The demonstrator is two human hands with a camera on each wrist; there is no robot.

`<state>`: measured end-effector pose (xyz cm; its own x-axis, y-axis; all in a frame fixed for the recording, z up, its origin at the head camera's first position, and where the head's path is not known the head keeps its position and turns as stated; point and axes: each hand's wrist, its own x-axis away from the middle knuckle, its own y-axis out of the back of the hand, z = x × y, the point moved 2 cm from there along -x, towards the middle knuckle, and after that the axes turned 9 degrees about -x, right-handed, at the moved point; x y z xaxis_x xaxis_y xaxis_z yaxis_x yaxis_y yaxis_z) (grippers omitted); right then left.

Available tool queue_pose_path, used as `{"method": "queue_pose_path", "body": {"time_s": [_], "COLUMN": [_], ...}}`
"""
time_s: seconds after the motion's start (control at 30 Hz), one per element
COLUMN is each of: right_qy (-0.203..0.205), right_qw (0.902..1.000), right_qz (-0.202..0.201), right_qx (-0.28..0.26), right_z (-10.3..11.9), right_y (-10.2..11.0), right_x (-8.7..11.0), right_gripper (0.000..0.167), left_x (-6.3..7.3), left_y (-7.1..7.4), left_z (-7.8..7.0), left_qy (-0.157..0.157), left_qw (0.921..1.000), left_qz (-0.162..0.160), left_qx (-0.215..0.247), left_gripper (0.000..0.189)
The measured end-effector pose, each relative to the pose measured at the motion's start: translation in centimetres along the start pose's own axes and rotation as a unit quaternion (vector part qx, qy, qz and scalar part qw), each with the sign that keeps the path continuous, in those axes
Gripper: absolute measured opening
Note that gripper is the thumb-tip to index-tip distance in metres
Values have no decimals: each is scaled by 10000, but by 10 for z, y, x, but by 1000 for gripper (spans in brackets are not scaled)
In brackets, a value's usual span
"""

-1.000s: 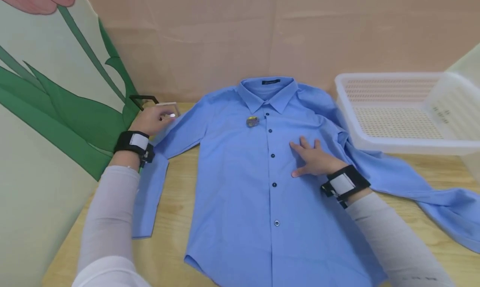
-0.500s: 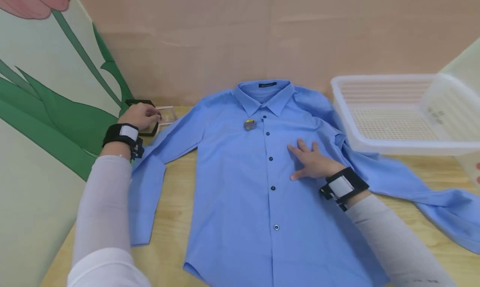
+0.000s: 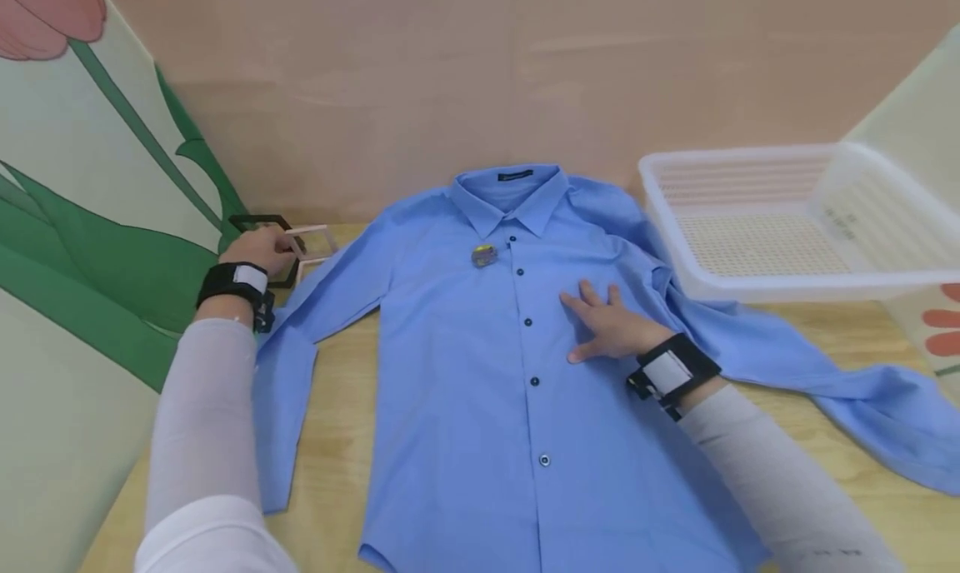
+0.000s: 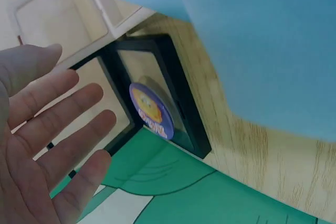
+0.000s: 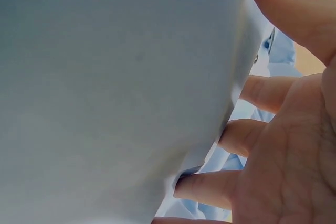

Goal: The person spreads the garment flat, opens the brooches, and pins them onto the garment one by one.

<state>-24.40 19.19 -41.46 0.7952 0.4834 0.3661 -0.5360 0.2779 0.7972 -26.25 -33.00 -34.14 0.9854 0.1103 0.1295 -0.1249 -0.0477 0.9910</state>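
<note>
A blue button-up shirt [image 3: 457,373] lies front up, sleeves spread to both sides, with a small round badge [image 3: 484,256] on its chest. My right hand [image 3: 618,327] rests on the chest beside the buttons, fingers spread and fingertips touching the cloth. At the left shoulder side, my left hand [image 3: 261,250] is by a black-framed clear display case [image 4: 176,98] that stands opened. Its fingers look straight in the left wrist view, with nothing between them. A round purple-rimmed badge [image 4: 151,109] sits in the case. A white-framed case [image 4: 60,17] adjoins it.
A white plastic basket [image 3: 750,286] stands at the back right, close to the shirt's right sleeve [image 3: 780,348]. A panel with painted leaves [image 3: 112,265] borders the left side. Behind runs a beige covering [image 3: 420,90]. Wooden tabletop [image 3: 341,423] shows between the left sleeve and the shirt body.
My left hand has moved left, from by the white-framed case over to the black-framed one. My right hand stays on the shirt. The head view has shifted a little.
</note>
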Motion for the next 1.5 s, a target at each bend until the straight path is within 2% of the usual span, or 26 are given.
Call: {"method": "queue_pose_path", "body": {"time_s": [0.1,0.23,0.37,0.47,0.67,0.87,1.13,1.33,1.5], "right_qy": [65,96,137,130,-25,-103,-104,-199,-207], "right_qw": [10000,9999,9998,9998,10000,9999,9999,9998,9997], "right_qz": [10,35,128,154,73,41,72,65,126], "right_qx": [11,30,47,67,46,71,31,16,-35], "right_z": [2,7,14,18,15,5,4,2,0], "right_y": [-1,-2,-4,-3,3,6,4,3,1], "right_x": [-1,-3,-4,-5,-5,0,-3,-3,-1], "right_gripper": [103,102,101,101,103,105,104,104,105], "left_x": [3,6,11,13,5,-6,-10,-10,-7], "left_y": [-3,-7,-9,-8,-2,-6,-15,-19,-23], "left_z": [3,17,32,38,28,18,23,21,22], "left_qy": [99,193,277,295,264,267,465,462,421], "left_qw": [10000,9997,9987,9980,9978,9976,9971,9974,9968], "left_qz": [-4,24,231,351,296,281,349,301,412], "left_qx": [11,-125,-363,-427,-532,-574,-489,-458,-531], "left_gripper": [28,24,22,22,25,24,23,24,30]}}
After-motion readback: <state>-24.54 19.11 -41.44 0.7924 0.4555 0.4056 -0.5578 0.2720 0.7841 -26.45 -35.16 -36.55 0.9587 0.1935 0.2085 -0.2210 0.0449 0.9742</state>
